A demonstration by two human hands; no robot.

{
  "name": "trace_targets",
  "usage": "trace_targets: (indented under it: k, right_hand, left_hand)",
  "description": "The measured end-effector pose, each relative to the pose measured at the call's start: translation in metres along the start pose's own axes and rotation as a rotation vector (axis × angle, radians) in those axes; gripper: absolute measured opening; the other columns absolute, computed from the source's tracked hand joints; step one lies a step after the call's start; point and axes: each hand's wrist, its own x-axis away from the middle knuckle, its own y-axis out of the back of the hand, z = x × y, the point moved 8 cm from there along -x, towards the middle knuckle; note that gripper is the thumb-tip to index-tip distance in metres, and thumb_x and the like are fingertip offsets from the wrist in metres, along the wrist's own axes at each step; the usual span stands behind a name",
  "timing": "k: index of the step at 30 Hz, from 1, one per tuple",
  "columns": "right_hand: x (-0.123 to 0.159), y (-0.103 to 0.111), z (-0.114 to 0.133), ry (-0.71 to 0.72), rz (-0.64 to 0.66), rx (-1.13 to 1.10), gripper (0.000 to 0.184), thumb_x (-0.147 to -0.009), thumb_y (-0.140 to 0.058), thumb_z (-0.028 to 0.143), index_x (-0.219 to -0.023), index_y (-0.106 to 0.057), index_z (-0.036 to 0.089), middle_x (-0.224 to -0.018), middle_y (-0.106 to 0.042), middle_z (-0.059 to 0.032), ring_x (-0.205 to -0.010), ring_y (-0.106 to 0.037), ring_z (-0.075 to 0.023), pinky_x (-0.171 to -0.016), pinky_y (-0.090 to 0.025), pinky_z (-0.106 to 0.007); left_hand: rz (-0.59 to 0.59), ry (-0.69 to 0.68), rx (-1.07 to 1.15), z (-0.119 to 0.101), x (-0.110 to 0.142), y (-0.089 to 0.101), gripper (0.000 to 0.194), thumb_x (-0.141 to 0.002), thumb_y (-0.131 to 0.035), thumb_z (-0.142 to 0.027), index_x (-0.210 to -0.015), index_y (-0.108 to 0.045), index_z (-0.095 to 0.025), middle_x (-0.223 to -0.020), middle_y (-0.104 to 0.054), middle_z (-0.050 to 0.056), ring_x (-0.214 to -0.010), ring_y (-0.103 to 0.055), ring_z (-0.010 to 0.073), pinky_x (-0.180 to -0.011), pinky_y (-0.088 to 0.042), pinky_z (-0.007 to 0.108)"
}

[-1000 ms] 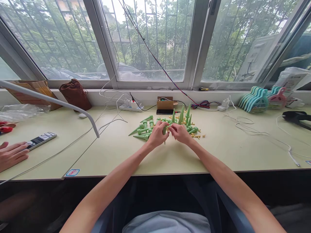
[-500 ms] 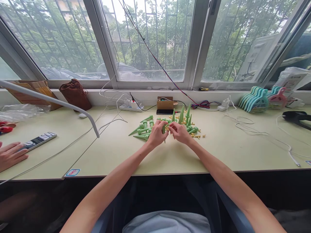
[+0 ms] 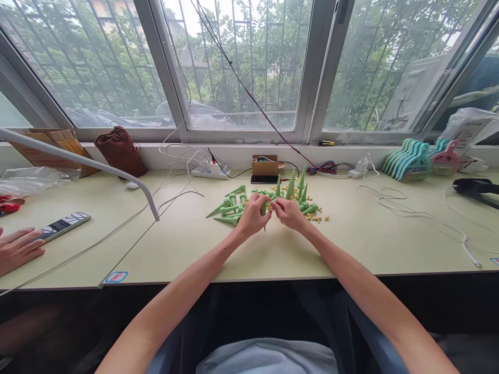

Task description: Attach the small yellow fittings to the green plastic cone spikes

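Observation:
My left hand (image 3: 251,217) is closed round a green plant watering spike (image 3: 263,209), held upright with its tip pointing down. Close beside it, the fingers of my right hand (image 3: 289,214) are pinched together at the spike's upper part. A bit of yellow shows between the hands, but what the right fingertips grip is too small to make out. Left of my hands lie several green spikes (image 3: 233,219) and caps. Behind the right hand, several green spikes (image 3: 290,186) stand point up. Small yellow valve pieces (image 3: 314,218) are scattered around them.
A phone (image 3: 265,179) lies before a small cardboard box (image 3: 265,165). A power strip (image 3: 211,172) and cables run along the back. Hangers (image 3: 409,160) stand at right. Another person's hand (image 3: 19,250) rests at far left, beside a patterned box (image 3: 65,226). A white curved arm (image 3: 97,166) crosses the left.
My right fingertips have shifted very slightly right and turned a little at the spike. The left hand holds the same spike in nearly the same place.

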Motion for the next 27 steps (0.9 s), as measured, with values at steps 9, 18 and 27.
trace_targets:
  k: [9,18,27]
  right_hand:
    - [-0.0016,0.0011,-0.0023,0.014,-0.014,0.042,0.052,-0.097,-0.033,0.057,-0.062,-0.045,0.020,-0.051,-0.050,0.0004,-0.049,-0.046,-0.0133,-0.054,-0.033,-0.026]
    - [-0.0017,0.0018,-0.0029,-0.006,-0.026,0.015,0.054,-0.097,-0.033,0.058,-0.063,-0.049,0.020,-0.054,-0.054,-0.0011,-0.052,-0.049,-0.0139,-0.054,-0.035,-0.026]
    - [0.0006,-0.0003,0.0045,0.036,0.006,-0.026,0.027,-0.093,-0.045,0.042,-0.078,-0.053,0.021,-0.060,-0.057,0.0009,-0.053,-0.048,-0.0138,-0.055,-0.037,-0.026]
  left_hand:
    - [0.008,-0.030,0.030,-0.0071,-0.0001,0.0017,0.026,-0.078,-0.061,-0.014,-0.103,-0.059,-0.022,-0.094,-0.049,0.001,-0.056,-0.045,0.0070,-0.066,-0.049,0.028]
    - [-0.011,-0.017,0.032,-0.0068,-0.0001,0.0028,0.023,-0.079,-0.061,-0.015,-0.101,-0.059,-0.021,-0.095,-0.050,0.001,-0.055,-0.045,0.0062,-0.065,-0.048,0.027]
    - [-0.039,0.014,-0.007,-0.0029,-0.0021,0.0058,0.025,-0.077,-0.063,-0.016,-0.101,-0.060,-0.021,-0.095,-0.053,0.002,-0.054,-0.044,0.0068,-0.065,-0.049,0.028]
